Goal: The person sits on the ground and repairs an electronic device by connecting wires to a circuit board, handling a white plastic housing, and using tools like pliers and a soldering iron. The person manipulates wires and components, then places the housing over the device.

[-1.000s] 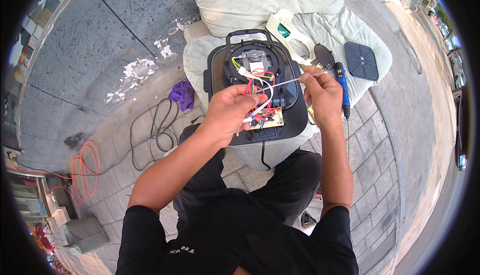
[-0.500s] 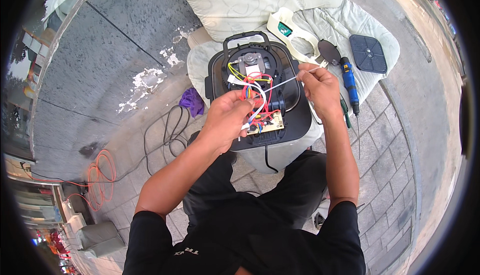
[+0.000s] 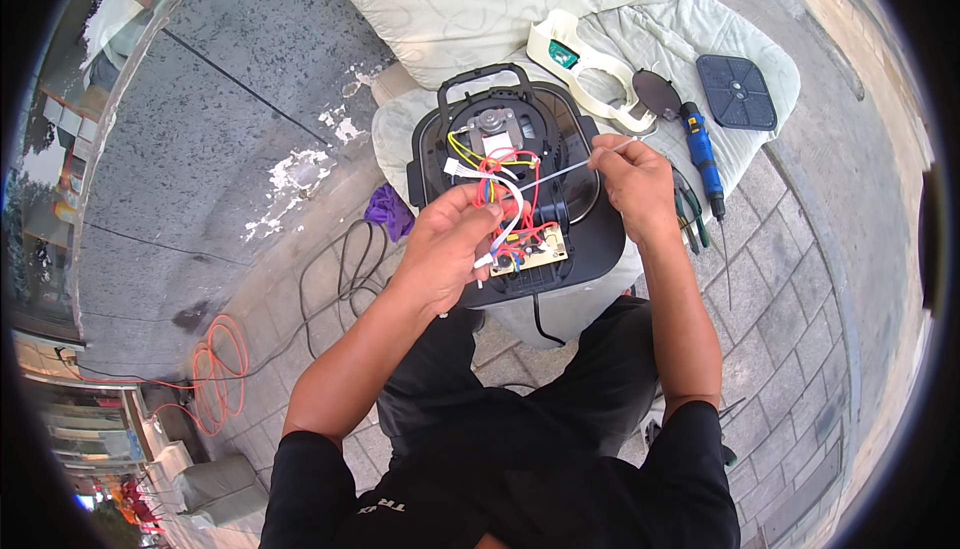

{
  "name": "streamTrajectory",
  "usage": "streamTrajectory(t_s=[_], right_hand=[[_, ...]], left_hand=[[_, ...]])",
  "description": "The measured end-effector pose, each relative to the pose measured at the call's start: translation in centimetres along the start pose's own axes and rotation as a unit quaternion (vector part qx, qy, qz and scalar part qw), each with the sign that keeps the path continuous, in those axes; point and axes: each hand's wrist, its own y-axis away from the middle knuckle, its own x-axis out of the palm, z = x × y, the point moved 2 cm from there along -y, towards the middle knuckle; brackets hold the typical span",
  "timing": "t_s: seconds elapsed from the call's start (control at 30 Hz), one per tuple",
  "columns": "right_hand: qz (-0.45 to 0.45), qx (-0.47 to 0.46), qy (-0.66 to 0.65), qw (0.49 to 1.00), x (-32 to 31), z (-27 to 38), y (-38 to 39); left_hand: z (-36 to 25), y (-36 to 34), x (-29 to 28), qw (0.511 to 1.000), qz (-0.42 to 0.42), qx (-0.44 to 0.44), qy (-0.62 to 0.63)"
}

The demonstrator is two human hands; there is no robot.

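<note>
A black appliance body (image 3: 597,257) rests in front of me with its inside exposed. It shows a motor (image 3: 492,122), a tan circuit board (image 3: 541,255) and tangled red, yellow and blue wires (image 3: 537,181). My left hand (image 3: 440,249) is closed around the wire bundle, beside a white ribbon-like cable (image 3: 513,192). Fingers of my right hand (image 3: 640,189) pinch the tail of a thin pale cable tie (image 3: 565,171). It stretches straight between both hands; its other end is hidden at the wires by my left fingers.
Beyond my right hand, the padded cloth (image 3: 640,44) carries a cream frame (image 3: 590,74), a dark round disc (image 3: 655,94), a black square plate (image 3: 738,94), a blue power screwdriver (image 3: 703,161) and green-handled pliers (image 3: 690,211). A purple cloth (image 3: 388,211) and black cable (image 3: 345,267) lie left.
Both hands keep their holds, and the cable tie stays stretched between them. My right hand has shifted slightly. The whole view has moved a little, with more of the pliers showing.
</note>
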Motion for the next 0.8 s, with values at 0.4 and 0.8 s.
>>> streamTrajectory(t_s=[0.4, 0.8], right_hand=[[0.027, 0.017, 0.008, 0.999, 0.6, -0.6, 0.1], [0.007, 0.028, -0.023, 0.999, -0.1, -0.4, -0.2]], left_hand=[[0.2, -0.2, -0.3, 1.0, 0.007, 0.008, 0.001], [0.0, -0.1, -0.2, 1.0, 0.006, -0.005, 0.004]])
